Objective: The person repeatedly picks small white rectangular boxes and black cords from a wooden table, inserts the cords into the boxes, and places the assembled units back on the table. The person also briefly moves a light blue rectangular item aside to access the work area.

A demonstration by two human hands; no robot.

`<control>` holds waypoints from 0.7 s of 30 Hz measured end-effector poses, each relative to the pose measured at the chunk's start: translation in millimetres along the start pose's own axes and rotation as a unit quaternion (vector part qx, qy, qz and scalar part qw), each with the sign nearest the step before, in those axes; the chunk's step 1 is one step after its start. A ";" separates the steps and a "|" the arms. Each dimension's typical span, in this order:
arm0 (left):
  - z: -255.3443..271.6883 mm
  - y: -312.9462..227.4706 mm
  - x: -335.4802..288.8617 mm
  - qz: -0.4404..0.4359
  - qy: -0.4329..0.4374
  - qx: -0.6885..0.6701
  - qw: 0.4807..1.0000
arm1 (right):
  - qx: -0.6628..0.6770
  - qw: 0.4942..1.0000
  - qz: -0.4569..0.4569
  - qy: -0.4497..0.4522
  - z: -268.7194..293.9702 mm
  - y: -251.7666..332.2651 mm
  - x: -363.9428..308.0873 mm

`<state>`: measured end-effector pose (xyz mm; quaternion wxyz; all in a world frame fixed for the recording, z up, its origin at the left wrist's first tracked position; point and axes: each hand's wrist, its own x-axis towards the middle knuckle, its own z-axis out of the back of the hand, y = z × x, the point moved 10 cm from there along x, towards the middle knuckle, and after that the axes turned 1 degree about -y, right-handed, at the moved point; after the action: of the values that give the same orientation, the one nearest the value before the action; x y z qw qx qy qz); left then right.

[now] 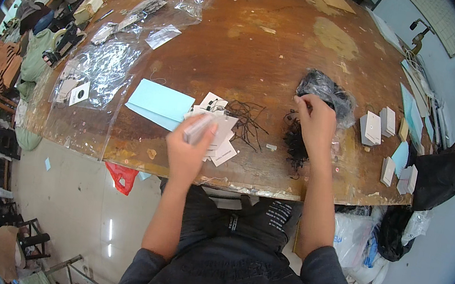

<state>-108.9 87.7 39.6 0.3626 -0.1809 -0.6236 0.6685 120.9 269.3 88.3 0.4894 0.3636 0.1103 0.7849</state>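
My left hand point(188, 146) is closed around a small stack of white hang tags point(199, 129), held above the table's near edge. Under and beside it lies a loose pile of tags point(223, 150) with dark strings point(247, 123) fanning out to the right. My right hand point(318, 119) is at a tangled heap of black tag strings point(295, 144), its thumb and fingertips pinched together. Whatever sits between those fingertips is too small to make out. Just beyond it is a crumpled clear plastic bag point(326, 89) with black content.
Pale blue paper point(159, 102) lies left of the tags. Clear plastic bags point(106, 67) with tags cover the table's left side. Stacks of white tags point(371, 129) stand at the right. The brown wooden table point(239, 47) has a worn front edge.
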 end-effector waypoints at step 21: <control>-36.8 4.5 -21.7 0.135 0.095 -0.309 0.937 | 0.471 0.881 -0.030 0.036 21.0 46.8 -24.0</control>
<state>-69.9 98.3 24.9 0.2529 -0.4291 -0.7315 0.4656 109.1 221.9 116.9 0.2793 0.5194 0.4958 0.6376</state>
